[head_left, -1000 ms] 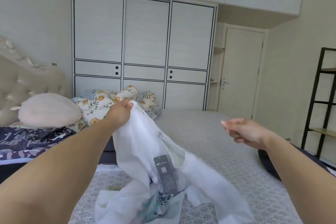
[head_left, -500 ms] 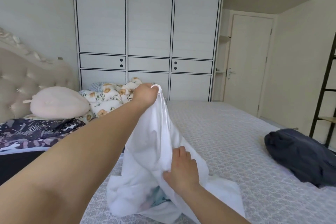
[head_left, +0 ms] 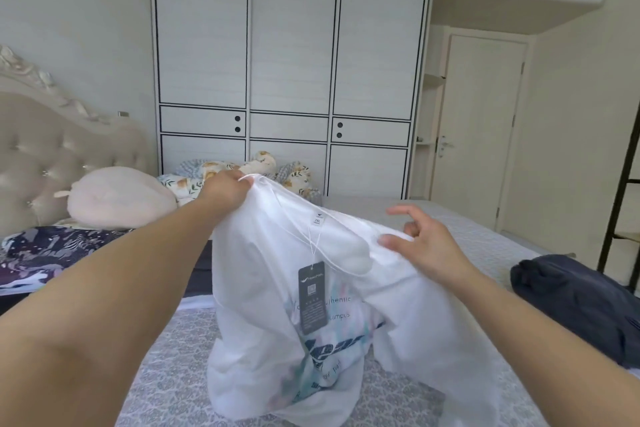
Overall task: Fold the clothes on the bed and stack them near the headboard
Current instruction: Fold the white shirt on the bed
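Bare bedspread lies open beyond the white shirt; dark garment blocks the right.

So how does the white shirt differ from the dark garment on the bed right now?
The white shirt is lifted, pinched at its top by the left hand; the dark garment lies untouched in a heap. The shirt carries a hang tag and print; the dark garment looks plain. Neither is folded.
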